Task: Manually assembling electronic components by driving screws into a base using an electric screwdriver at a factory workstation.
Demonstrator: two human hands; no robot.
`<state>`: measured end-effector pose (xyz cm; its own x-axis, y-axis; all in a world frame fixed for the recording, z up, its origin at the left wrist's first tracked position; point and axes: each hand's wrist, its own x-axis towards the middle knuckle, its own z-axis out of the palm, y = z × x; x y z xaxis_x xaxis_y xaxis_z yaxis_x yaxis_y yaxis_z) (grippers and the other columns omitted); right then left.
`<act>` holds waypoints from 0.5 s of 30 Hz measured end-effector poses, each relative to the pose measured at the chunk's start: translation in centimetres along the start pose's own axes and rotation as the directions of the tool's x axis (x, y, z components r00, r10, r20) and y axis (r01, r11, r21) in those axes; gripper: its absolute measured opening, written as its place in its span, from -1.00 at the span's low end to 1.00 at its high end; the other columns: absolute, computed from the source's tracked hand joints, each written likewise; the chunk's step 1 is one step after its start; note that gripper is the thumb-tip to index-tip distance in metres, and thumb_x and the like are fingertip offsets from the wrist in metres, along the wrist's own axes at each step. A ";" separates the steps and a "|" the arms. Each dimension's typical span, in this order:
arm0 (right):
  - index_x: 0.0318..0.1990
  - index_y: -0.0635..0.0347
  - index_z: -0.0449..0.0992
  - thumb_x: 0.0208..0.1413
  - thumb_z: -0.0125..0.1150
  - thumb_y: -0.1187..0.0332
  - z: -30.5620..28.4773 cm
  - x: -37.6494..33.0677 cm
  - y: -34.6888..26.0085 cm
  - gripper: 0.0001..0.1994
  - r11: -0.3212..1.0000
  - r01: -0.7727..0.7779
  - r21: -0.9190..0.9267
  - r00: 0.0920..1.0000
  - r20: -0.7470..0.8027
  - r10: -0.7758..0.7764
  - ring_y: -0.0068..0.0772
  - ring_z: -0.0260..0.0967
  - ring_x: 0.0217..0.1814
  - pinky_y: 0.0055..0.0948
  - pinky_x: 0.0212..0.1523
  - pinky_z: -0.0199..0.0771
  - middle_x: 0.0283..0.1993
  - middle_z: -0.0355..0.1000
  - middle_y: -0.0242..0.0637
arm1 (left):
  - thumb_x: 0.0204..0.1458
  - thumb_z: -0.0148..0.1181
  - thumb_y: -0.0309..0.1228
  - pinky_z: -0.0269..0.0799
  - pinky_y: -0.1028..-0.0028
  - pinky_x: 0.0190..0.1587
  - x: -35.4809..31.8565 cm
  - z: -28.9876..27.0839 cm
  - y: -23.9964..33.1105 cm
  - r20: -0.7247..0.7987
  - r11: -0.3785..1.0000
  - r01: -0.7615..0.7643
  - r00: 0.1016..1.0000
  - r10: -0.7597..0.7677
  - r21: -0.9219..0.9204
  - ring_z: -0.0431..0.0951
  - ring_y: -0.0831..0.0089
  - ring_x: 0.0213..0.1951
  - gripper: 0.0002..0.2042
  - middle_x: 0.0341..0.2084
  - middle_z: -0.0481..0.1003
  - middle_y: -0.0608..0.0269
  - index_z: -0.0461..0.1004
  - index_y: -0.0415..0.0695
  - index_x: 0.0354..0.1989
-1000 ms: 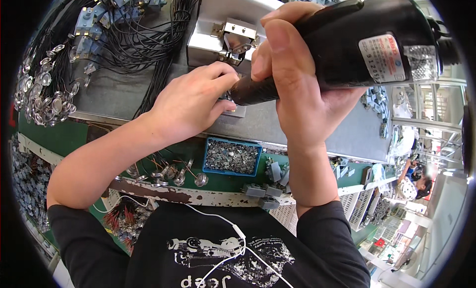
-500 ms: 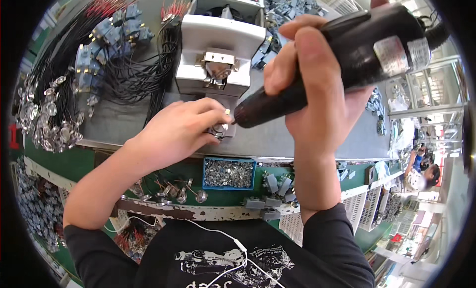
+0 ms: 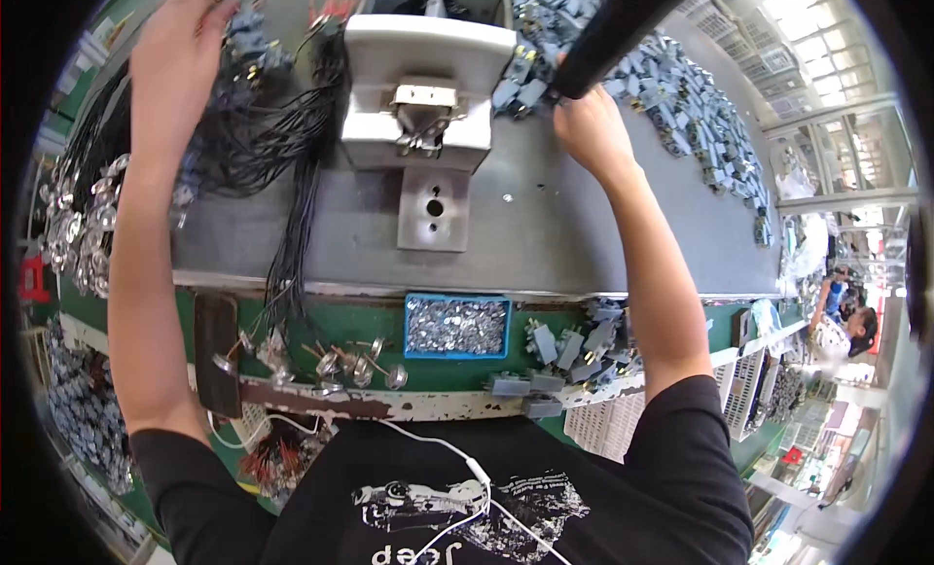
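My left hand (image 3: 180,64) is raised at the upper left, above a heap of grey-blue plastic parts with black wires (image 3: 255,50). Its fingertips are drawn together around something small that I cannot make out. My right hand (image 3: 595,132) reaches to the near edge of a large spread of grey-blue plastic parts (image 3: 681,108). The black electric screwdriver (image 3: 623,35) slants across in front of its fingers and hides them. Between my hands stands a white machine (image 3: 428,59), with a bare steel plate with holes (image 3: 434,229) at its front.
A blue tray (image 3: 457,355) of small metal pieces sits on the green ledge below the worktop, beside loose grey-blue parts (image 3: 569,346) and round metal parts on wires (image 3: 362,370). Black wire bundles (image 3: 302,205) hang over the worktop edge. More shiny round parts (image 3: 92,225) lie far left.
My left hand has moved from the front plate up to the far left. My right hand has left its full grip round the screwdriver's body and moved down to the parts; the screwdriver has shifted up.
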<state>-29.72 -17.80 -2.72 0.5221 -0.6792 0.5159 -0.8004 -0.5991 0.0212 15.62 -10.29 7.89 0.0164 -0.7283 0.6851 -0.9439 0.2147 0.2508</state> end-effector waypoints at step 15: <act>0.32 0.39 0.34 0.38 0.15 0.36 -9.3 -8.2 -6.8 -0.56 -0.699 -0.324 0.638 0.543 0.730 0.414 -0.17 0.43 0.26 -0.47 0.16 0.54 0.29 0.39 0.10 | 0.17 0.30 -0.24 0.51 0.22 -0.23 -9.9 -6.2 6.6 0.850 0.990 0.092 0.525 0.047 -0.112 0.64 0.09 -0.31 -0.76 -0.39 0.63 0.06 0.59 -0.19 -0.31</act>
<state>-31.30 -4.21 0.87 0.1674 -0.9269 -0.3361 0.5784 0.3683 -0.7278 11.28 2.36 6.94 -0.3162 -0.9253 -0.2095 -0.8957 0.2185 0.3873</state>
